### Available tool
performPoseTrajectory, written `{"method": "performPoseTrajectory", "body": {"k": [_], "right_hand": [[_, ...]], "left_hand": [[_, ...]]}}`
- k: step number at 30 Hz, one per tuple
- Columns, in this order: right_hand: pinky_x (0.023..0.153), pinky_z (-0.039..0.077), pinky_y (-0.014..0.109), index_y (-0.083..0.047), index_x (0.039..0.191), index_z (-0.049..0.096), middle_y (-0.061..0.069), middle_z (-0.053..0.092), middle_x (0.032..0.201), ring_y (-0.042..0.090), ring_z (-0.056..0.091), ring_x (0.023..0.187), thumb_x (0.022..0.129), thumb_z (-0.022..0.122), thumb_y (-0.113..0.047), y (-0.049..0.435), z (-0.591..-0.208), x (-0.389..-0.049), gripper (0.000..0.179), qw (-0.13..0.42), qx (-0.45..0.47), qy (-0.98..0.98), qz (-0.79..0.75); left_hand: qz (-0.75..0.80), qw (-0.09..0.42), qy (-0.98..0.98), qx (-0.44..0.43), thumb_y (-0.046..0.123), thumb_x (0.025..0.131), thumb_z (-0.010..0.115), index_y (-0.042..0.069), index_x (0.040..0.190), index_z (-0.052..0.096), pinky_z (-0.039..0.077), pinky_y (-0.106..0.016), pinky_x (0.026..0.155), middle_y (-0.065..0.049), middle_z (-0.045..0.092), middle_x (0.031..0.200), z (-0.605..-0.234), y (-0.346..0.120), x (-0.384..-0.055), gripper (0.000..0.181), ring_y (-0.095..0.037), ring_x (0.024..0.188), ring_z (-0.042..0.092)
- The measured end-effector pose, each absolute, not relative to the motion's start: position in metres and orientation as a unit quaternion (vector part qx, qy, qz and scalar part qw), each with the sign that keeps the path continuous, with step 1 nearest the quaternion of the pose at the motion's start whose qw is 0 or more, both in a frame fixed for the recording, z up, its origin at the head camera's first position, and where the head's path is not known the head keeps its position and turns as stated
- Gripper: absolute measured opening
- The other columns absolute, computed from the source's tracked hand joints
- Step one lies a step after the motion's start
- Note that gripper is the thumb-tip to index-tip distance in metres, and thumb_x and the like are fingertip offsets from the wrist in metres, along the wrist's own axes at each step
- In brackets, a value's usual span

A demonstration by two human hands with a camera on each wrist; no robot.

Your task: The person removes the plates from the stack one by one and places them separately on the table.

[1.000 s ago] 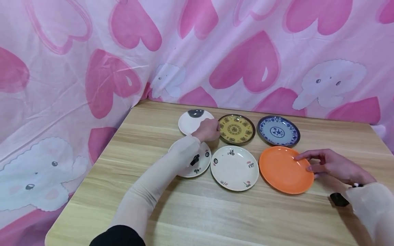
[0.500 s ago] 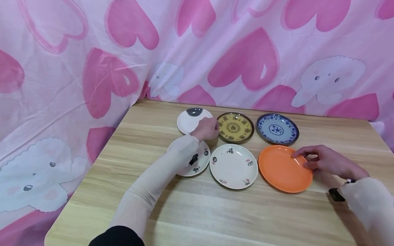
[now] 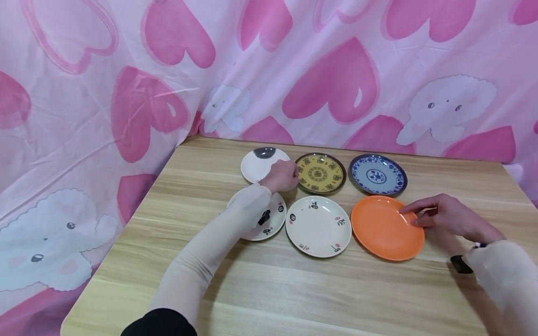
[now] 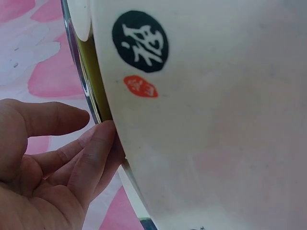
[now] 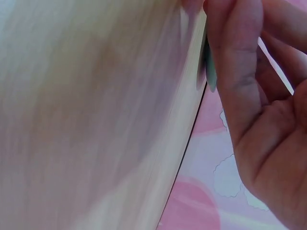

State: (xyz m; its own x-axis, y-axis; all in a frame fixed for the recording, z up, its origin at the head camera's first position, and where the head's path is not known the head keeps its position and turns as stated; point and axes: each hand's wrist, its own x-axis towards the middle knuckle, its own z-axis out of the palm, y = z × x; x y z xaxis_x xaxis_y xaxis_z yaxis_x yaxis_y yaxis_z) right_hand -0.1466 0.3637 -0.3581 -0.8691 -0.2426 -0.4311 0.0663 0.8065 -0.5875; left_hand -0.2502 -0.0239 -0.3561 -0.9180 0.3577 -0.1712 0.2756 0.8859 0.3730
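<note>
My left hand [image 3: 282, 176] is at the left edge of a yellow patterned plate [image 3: 321, 174] with a dark rim. In the left wrist view, the thumb and fingertips [image 4: 103, 132] lie on either side of that rim. My right hand [image 3: 456, 217] holds the right edge of an orange plate [image 3: 388, 228], index finger over its top and thumb at the rim. In the right wrist view, the right fingers are bent and the orange plate cannot be made out.
A white plate with a grey patch [image 3: 256, 164], a blue-and-white plate [image 3: 378, 175] and two white plates with small motifs, one in the middle [image 3: 318, 228], one partly under my left forearm [image 3: 275, 228], lie on the wooden table [image 3: 294, 298]. A pink heart-print curtain [image 3: 336, 79] hangs behind.
The orange plate has shifted slightly left, towards the middle white plate, with my right hand on it. My left hand has stayed at the yellow plate. The whole head view has drifted slightly.
</note>
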Motion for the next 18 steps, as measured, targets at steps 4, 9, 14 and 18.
{"method": "performPoseTrajectory", "body": {"k": [4, 9, 14, 18], "right_hand": [[0.073, 0.055, 0.021, -0.017, 0.118, 0.064, 0.015, 0.059, 0.124, 0.011, 0.059, 0.093, 0.077, 0.071, -0.030, 0.3650, -0.3578, -0.1466, 0.043, 0.246, -0.049, 0.919, -0.305], [0.073, 0.055, 0.020, -0.018, 0.118, 0.064, 0.015, 0.058, 0.125, 0.011, 0.059, 0.095, 0.076, 0.072, -0.031, 0.3664, -0.3594, -0.1462, 0.045, 0.238, -0.049, 0.923, -0.299], [0.074, 0.056, 0.022, -0.017, 0.118, 0.064, 0.015, 0.059, 0.124, 0.013, 0.059, 0.097, 0.075, 0.072, -0.036, 0.3673, -0.3598, -0.1450, 0.048, 0.237, -0.037, 0.923, -0.300], [0.074, 0.056, 0.022, -0.017, 0.117, 0.064, 0.015, 0.060, 0.123, 0.011, 0.060, 0.097, 0.074, 0.072, -0.038, 0.3680, -0.3607, -0.1439, 0.049, 0.237, -0.035, 0.923, -0.303]], "left_hand": [[0.172, 0.118, 0.963, 0.167, 0.016, 0.086, 0.056, 0.012, 0.088, 0.066, 0.049, -0.022, 0.064, -0.001, 0.064, 0.084, -0.3566, -0.0245, -0.2505, 0.011, -0.015, 0.075, 0.057], [0.164, 0.118, 0.965, 0.169, 0.016, 0.086, 0.055, 0.012, 0.085, 0.066, 0.049, -0.023, 0.064, 0.000, 0.064, 0.083, -0.3569, -0.0242, -0.2500, 0.012, -0.015, 0.074, 0.057], [0.164, 0.123, 0.965, 0.165, 0.016, 0.087, 0.055, 0.011, 0.094, 0.066, 0.051, -0.024, 0.069, -0.002, 0.065, 0.092, -0.3558, -0.0226, -0.2486, 0.014, -0.015, 0.080, 0.058], [0.168, 0.124, 0.964, 0.163, 0.015, 0.086, 0.055, 0.011, 0.100, 0.065, 0.052, -0.025, 0.074, -0.003, 0.066, 0.097, -0.3547, -0.0220, -0.2473, 0.017, -0.016, 0.084, 0.059]]}}
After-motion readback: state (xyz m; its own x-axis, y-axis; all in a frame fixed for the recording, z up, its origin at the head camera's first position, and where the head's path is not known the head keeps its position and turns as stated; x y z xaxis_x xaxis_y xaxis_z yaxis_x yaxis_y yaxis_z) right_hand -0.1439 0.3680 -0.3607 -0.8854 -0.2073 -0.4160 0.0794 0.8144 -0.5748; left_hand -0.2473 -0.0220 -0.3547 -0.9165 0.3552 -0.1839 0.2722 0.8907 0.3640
